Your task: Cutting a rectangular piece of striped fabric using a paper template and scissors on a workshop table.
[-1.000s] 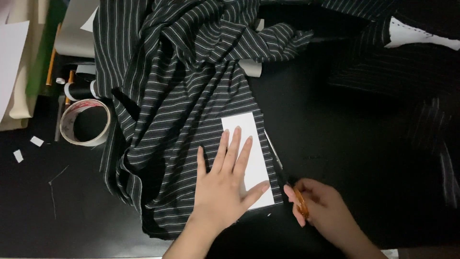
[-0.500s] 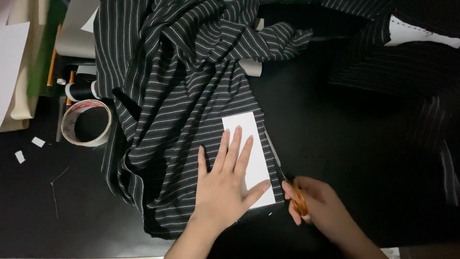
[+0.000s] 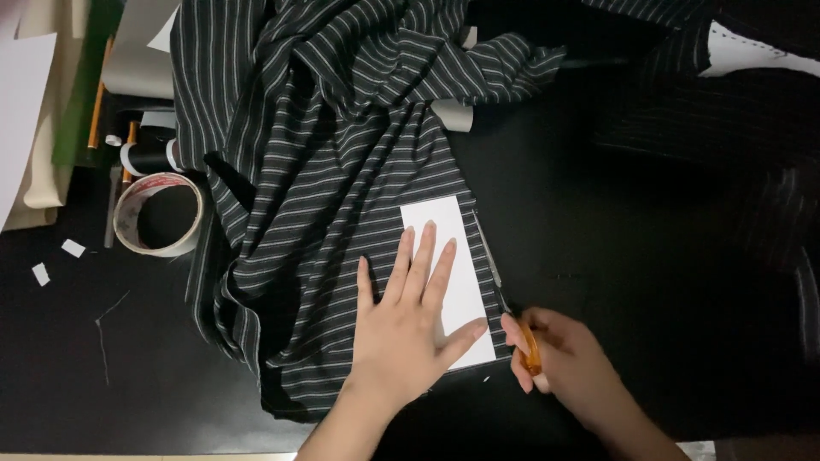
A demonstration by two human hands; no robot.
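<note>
Sitting at the far left of the black table (image 3: 649, 256) is a roll of tape (image 3: 158, 215), with striped cloth (image 3: 325, 171) heaped beside it. On the cloth lies a white paper (image 3: 444, 256), pressed flat by the left hand (image 3: 401, 329), fingers spread apart. Just right, the right hand (image 3: 559, 363) is closed around orange-handled scissors (image 3: 523, 337) at the paper's edge.

My left hand (image 3: 410, 329) lies flat, palm down, fingers (image 3: 424, 256) spread and pointing away from me, thumb splayed to the right. My right hand (image 3: 559, 363) sits just beside it, fingers curled in a closed grip, knuckles up. Both forearms run back toward my body.
</note>
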